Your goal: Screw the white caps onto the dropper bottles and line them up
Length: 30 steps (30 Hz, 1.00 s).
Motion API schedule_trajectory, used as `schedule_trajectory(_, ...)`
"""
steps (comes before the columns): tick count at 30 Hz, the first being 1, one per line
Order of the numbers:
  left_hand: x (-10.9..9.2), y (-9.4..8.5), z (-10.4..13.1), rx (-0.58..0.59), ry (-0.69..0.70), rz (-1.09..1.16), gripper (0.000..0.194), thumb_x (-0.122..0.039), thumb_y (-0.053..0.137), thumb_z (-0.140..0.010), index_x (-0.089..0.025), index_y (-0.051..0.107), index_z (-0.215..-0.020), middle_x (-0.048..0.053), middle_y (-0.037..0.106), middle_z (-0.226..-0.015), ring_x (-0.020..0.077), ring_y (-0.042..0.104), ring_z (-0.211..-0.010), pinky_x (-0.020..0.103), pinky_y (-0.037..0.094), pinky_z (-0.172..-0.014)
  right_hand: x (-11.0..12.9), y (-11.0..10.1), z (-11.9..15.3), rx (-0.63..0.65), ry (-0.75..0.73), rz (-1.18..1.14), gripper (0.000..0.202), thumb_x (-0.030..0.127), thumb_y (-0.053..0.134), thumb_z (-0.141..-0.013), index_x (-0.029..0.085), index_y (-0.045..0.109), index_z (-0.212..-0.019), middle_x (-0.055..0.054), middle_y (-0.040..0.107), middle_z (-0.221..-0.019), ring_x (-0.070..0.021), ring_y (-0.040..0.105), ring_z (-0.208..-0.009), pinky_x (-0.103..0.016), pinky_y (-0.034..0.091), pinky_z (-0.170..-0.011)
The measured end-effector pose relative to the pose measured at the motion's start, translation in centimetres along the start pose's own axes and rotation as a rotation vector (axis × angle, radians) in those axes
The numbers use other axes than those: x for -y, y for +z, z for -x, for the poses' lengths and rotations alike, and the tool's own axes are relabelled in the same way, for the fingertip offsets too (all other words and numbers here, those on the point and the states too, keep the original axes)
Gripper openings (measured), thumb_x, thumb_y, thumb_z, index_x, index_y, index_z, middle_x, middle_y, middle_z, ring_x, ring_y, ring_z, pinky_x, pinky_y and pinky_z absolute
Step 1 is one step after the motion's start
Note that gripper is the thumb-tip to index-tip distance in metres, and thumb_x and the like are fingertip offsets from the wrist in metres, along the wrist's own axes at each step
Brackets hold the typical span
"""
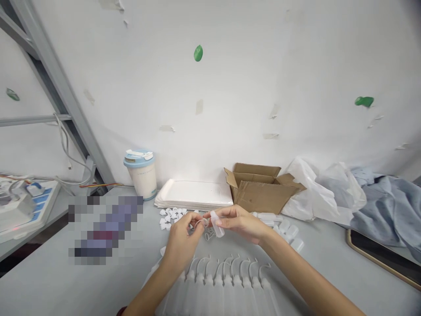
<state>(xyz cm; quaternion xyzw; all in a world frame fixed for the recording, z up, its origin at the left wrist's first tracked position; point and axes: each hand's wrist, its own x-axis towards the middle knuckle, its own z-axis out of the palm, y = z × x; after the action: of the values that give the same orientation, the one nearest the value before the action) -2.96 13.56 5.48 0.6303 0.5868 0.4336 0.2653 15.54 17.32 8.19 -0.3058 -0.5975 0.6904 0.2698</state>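
Note:
Above the grey table, my right hand (241, 223) grips a small translucent plastic bottle (217, 226), tilted, between thumb and fingers. My left hand (184, 229) is closed on a thin clear curved tube (204, 222), close beside the bottle's neck. Whether tube and bottle touch I cannot tell. A few loose curled tubes (208, 235) lie on the table just below the hands. Nearer to me is a row of translucent bottles (227, 294), each with a curved tube rising from its top. Small white caps (168, 216) are scattered behind my left hand.
More loose bottles (292, 232) lie right of my right hand. Behind stand a lidded cup (143, 175), a stack of white trays (197, 193), an open cardboard box (263, 193) and white plastic bags (305, 193). A phone (381, 252) and blue cloth (391, 206) are at right.

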Motion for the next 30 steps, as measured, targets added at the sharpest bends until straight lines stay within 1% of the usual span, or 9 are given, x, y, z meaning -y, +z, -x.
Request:
schedule_trajectory(2,0.0,0.0,-0.1,0.01,-0.029,0.028,0.022,-0.038,0.05,-0.078,-0.021,0.063,-0.075,0.002,0.069,-0.074,0.0198,0.058,-0.072,0.03,0.042,-0.065,0.1,0.0,0.0,0.031,-0.017,-0.004,0.038,0.038,0.075,-0.07,0.018,0.074,-0.102,-0.009,0.067,-0.113,-0.0231,0.061,-0.101,-0.039,0.041,-0.094)
schedule_trajectory(4,0.0,-0.1,-0.1,0.026,-0.052,0.068,0.024,-0.041,0.051,-0.079,-0.02,0.063,-0.076,0.002,0.068,-0.076,0.02,0.058,-0.072,0.031,0.042,-0.067,0.2,0.1,0.0,0.032,-0.035,-0.004,0.036,0.039,0.076,-0.07,0.019,0.074,-0.099,-0.009,0.066,-0.117,-0.0238,0.061,-0.103,-0.039,0.04,-0.095)
schedule_trajectory(8,0.3,-0.3,-0.2,0.046,-0.081,0.151,0.027,-0.045,0.054,-0.078,-0.019,0.064,-0.078,0.003,0.068,-0.078,0.0198,0.059,-0.074,0.029,0.042,-0.066,0.4,0.0,0.1,-0.003,-0.046,0.031,0.04,0.041,0.075,-0.07,0.018,0.073,-0.103,-0.009,0.071,-0.104,-0.0234,0.062,-0.1,-0.04,0.038,-0.097)
schedule_trajectory(14,0.7,-0.2,-0.6,0.044,-0.119,0.242,0.03,-0.047,0.058,-0.074,-0.018,0.063,-0.076,0.003,0.066,-0.073,0.0176,0.057,-0.066,0.027,0.044,-0.061,0.5,-0.6,0.2,-0.043,-0.052,0.058,0.037,0.039,0.076,-0.069,0.019,0.074,-0.1,-0.009,0.067,-0.113,-0.0242,0.061,-0.101,-0.038,0.041,-0.092)
schedule_trajectory(19,0.3,-0.1,-0.6,0.039,-0.126,0.268,0.028,-0.044,0.057,-0.071,-0.017,0.062,-0.07,0.002,0.062,-0.066,0.0169,0.055,-0.061,0.027,0.044,-0.057,0.7,-0.9,0.3,-0.056,-0.038,0.064,0.037,0.038,0.075,-0.07,0.019,0.074,-0.101,-0.009,0.07,-0.103,-0.0228,0.062,-0.095,-0.036,0.042,-0.088)
schedule_trajectory(21,0.2,-0.1,-0.6,0.035,-0.129,0.247,0.026,-0.043,0.056,-0.071,-0.018,0.062,-0.069,0.002,0.061,-0.064,0.0169,0.055,-0.061,0.027,0.043,-0.058,0.7,-1.0,0.4,-0.059,-0.05,0.04,0.032,0.037,0.075,-0.07,0.019,0.075,-0.096,-0.009,0.07,-0.104,-0.0218,0.061,-0.095,-0.035,0.042,-0.085)
schedule_trajectory(23,0.3,-0.1,-0.6,0.028,-0.147,0.238,0.025,-0.042,0.055,-0.071,-0.018,0.062,-0.07,0.001,0.061,-0.065,0.0171,0.055,-0.062,0.028,0.043,-0.059,0.7,-0.9,0.4,-0.044,-0.062,-0.022,0.027,0.036,0.075,-0.071,0.018,0.076,-0.091,-0.009,0.069,-0.107,-0.0212,0.061,-0.095,-0.033,0.042,-0.085)
schedule_trajectory(26,0.5,-0.1,-0.7,0.049,-0.172,0.272,0.024,-0.041,0.055,-0.071,-0.018,0.062,-0.072,0.002,0.063,-0.066,0.0174,0.056,-0.063,0.027,0.043,-0.059,0.6,-0.7,0.3,0.013,-0.054,-0.09,0.03,0.035,0.075,-0.071,0.017,0.075,-0.096,-0.01,0.069,-0.106,-0.0216,0.062,-0.094,-0.035,0.042,-0.087)
schedule_trajectory(30,0.7,0.0,-0.6,0.084,-0.176,0.316,0.023,-0.04,0.055,-0.071,-0.018,0.06,-0.071,0.002,0.064,-0.067,0.0176,0.057,-0.064,0.027,0.043,-0.059,0.3,-0.3,0.2,0.047,-0.061,-0.084,0.031,0.033,0.074,-0.072,0.017,0.075,-0.099,-0.011,0.069,-0.107,-0.0219,0.062,-0.095,-0.035,0.041,-0.089)
